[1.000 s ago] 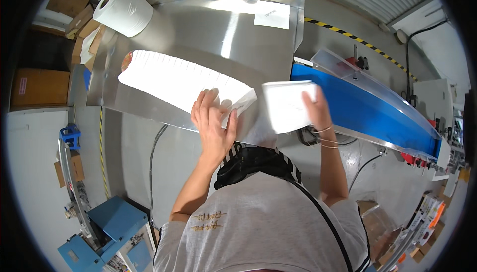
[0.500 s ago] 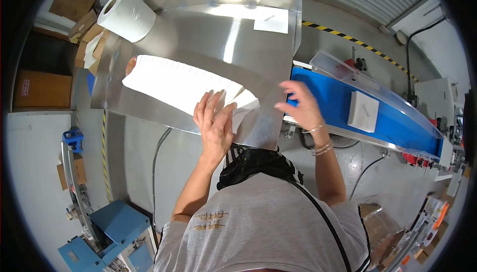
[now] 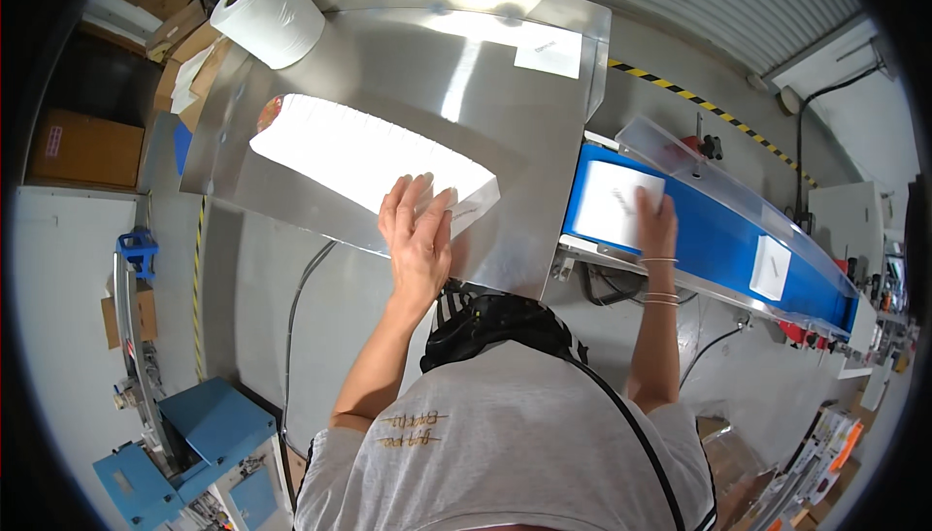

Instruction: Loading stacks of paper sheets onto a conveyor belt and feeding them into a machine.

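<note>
A long slanting row of white paper packets (image 3: 364, 148), packed face to face, lies on the metal table. My left hand (image 3: 419, 220) rests against the near side of the row by its right end, fingers stretched out. To the right, my right hand (image 3: 657, 223) is over the blue conveyor belt (image 3: 714, 230). Its slightly blurred fingers grip the right edge of a square white packet (image 3: 614, 203) lying on or just above the belt. Farther along the belt lies another white packet (image 3: 771, 268).
A big white roll (image 3: 269, 16) stands at the table's far left corner. A white sheet (image 3: 549, 50) lies near the table's back edge. A clear guard (image 3: 670, 149) runs along the belt's far side. Cardboard boxes (image 3: 184, 65) are at the left, beyond the table.
My right hand has moved right from the table's edge onto the belt, now with a packet. The earlier packet has travelled farther right. The leaning packets at the row's right end now sit straighter.
</note>
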The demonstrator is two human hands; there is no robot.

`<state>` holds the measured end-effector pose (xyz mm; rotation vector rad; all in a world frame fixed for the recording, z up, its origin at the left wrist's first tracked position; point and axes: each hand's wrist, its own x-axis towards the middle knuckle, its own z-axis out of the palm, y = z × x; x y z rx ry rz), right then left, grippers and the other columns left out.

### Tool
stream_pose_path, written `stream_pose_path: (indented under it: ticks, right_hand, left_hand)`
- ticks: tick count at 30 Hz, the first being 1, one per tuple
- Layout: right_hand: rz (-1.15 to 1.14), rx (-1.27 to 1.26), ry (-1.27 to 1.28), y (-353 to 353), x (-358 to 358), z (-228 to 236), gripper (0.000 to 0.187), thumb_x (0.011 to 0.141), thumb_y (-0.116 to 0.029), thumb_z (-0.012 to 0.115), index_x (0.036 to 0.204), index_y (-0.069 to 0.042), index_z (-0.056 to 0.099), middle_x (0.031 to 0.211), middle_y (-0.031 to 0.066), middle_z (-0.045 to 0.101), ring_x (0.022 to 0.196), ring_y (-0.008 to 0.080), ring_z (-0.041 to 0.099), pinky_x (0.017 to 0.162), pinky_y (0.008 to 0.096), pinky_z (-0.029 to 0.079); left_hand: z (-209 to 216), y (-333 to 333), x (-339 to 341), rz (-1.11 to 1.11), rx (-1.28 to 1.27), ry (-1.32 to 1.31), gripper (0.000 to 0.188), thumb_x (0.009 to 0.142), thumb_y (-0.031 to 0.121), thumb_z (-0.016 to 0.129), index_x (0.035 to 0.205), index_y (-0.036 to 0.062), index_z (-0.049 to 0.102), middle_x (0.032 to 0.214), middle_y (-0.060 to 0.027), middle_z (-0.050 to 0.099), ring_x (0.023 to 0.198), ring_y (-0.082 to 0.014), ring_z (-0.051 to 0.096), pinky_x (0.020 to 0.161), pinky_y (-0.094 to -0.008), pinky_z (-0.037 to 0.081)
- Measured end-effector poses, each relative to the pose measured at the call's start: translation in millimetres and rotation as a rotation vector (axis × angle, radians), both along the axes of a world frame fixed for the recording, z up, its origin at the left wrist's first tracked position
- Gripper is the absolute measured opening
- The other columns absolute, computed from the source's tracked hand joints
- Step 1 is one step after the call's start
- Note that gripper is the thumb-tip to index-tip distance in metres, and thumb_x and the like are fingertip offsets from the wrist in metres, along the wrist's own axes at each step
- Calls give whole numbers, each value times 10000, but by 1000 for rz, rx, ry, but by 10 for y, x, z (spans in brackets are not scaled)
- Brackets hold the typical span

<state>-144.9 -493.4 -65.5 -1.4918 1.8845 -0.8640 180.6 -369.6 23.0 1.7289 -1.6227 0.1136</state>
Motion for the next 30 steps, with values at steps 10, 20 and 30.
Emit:
stream_pose_path:
  ticks: [10, 20, 30]
  right_hand:
    - [587, -165, -126, 114, 809, 706, 494, 732, -124, 751, 1182, -89, 552, 1167, 72, 555, 1041, 227, 547, 841, 328, 483]
    - [1128, -136, -244, -17, 1540, 489, 451, 746, -63, 720, 1154, -63, 529, 1154, 52, 545, 1023, 186, 537, 876, 311, 460]
    - [26, -35, -67, -35, 42, -29, 330, 863, -318, 647, 988, -26, 557, 905, 114, 618, 778, 192, 570, 703, 292, 463]
  left_hand:
    - [-26, 16, 35, -13, -20, -69, 276, 732, -34, 669, 983, 79, 696, 1233, -117, 541, 1200, -353, 448, 997, -488, 335]
    - [139, 2, 38, -76, 42, 45, 285, 745, 31, 678, 1015, 121, 690, 1331, -160, 453, 1310, -394, 311, 1047, -487, 259]
    - [5, -67, 126, 44, 10, 48, 257, 762, -7, 657, 992, 104, 688, 1242, -100, 537, 1221, -359, 420, 993, -469, 338]
